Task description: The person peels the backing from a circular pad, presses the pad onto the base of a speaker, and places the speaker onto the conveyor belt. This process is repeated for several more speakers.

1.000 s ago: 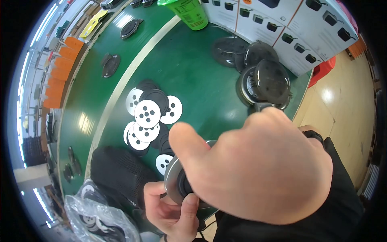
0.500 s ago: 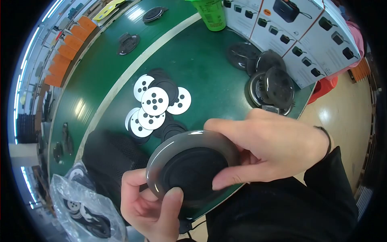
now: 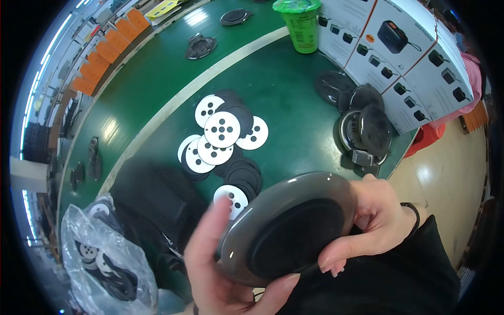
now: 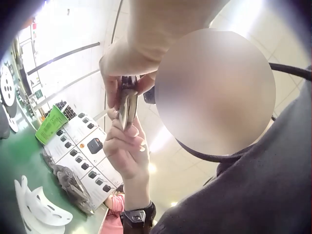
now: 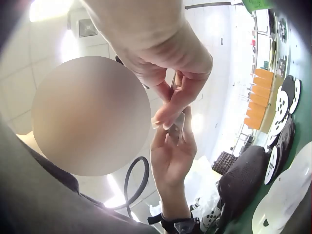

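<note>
A round translucent grey cover [image 3: 341, 197] with a black round pad [image 3: 294, 239] on its face is held up close to the head camera, tilted. My left hand [image 3: 226, 268] holds its lower left rim, thumb along the bottom edge and one finger raised at the left. At the right rim, my right hand [image 3: 375, 223] pinches it, thumb on the face side and fingers behind. Seen edge-on in the left wrist view, the cover [image 4: 127, 109] sits between both hands' fingertips. White discs with holes [image 3: 222, 129] and black round pads [image 3: 244, 176] lie beyond it on the green table.
Several dark covers [image 3: 375, 128] are piled at the right by a printed carton [image 3: 388, 58]. A green cup [image 3: 302, 31] stands beside the carton. At the left are a black mesh bag [image 3: 157, 194] and a clear plastic bag [image 3: 105, 252] of parts.
My right hand has come away from over the cover to its right rim. The cover now faces the camera more, and a left finger has lifted from the rim. The head view has shifted.
</note>
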Tool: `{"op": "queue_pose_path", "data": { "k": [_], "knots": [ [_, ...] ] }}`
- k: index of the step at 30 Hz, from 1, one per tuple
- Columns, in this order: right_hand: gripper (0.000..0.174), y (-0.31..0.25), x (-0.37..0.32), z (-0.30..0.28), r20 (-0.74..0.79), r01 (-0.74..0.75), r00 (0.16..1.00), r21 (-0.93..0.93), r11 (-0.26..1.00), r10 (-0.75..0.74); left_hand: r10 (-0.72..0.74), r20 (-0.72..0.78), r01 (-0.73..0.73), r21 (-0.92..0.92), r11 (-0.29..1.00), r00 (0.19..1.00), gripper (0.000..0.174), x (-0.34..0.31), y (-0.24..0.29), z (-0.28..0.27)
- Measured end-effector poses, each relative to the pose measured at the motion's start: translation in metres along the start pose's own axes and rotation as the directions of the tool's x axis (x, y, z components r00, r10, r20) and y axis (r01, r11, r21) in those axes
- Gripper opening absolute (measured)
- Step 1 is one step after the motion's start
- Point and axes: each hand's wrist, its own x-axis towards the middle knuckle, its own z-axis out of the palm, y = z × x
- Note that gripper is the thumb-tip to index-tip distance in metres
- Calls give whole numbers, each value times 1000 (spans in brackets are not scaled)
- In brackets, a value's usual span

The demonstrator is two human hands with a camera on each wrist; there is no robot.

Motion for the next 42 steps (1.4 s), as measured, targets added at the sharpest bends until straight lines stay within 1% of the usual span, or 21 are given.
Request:
{"op": "queue_pose_path", "data": {
  "k": [1,3,5,6,7,9,12,14,15,16,17,19,24,26,29,32,34,36,38,40,42],
  "knots": [
    [36,5,1,0,11,84,996,-54,995,-84,18,-54,-25,-133,991,998,64,0,-1,7],
    [33,14,4,-1,20,258,965,-222,940,-260,53,-115,-58,-42,997,992,48,0,-2,9],
    [32,19,8,-3,43,412,897,-439,798,-440,103,-118,-48,396,917,988,34,-2,-4,5],
    [32,7,9,-6,59,331,933,-533,778,-356,251,305,-369,441,818,919,29,13,-6,-14],
    [34,6,13,-8,24,378,877,-652,658,-480,189,414,-432,638,638,890,24,17,11,-12],
    [24,2,22,-5,45,447,723,-792,417,-689,185,505,-536,815,220,843,16,16,23,0],
    [12,-6,24,3,208,527,512,-842,114,-833,213,640,-636,765,-96,738,13,14,26,-6],
    [10,-6,19,11,271,484,419,-874,-39,-867,211,866,-833,496,-243,454,21,37,28,-22],
    [9,-5,17,14,288,455,368,-885,-99,-884,232,753,-736,655,-171,616,17,21,31,-1],
    [8,-6,17,19,304,419,315,-895,-155,-899,277,756,-748,644,-158,593,17,20,28,-4],
    [12,-2,31,12,366,422,141,-863,-279,-920,321,758,-761,632,-147,568,17,19,25,-8],
    [7,-4,7,29,237,306,446,-947,-103,-863,360,768,-781,607,-146,529,17,14,22,-13],
    [7,-21,-5,12,430,462,540,-870,-171,-724,542,776,-797,533,-286,324,16,20,4,-18],
    [11,-17,-1,8,458,504,442,-838,-209,-771,584,747,-780,556,-287,317,16,20,-1,-15],
    [11,15,21,12,376,422,146,-860,-286,-915,588,682,-730,649,-214,434,16,12,-2,-3],
    [9,23,31,16,335,347,-11,-882,-318,-942,412,829,-819,507,-269,377,15,24,18,-13],
    [6,13,24,22,280,373,120,-902,-218,-953,352,857,-845,473,-248,376,14,26,22,-16],
    [6,6,7,22,236,398,364,-914,-79,-901,382,783,-796,581,-170,491,15,21,18,-8],
    [4,4,7,16,217,454,493,-890,36,-843,362,648,-704,709,34,670,18,16,21,0],
    [7,11,20,6,207,552,487,-826,115,-848,330,516,-597,770,225,790,16,15,14,-5],
    [21,3,22,3,-33,398,795,-725,562,-605,166,319,-359,791,495,933,21,16,14,-20]
  ]
}}
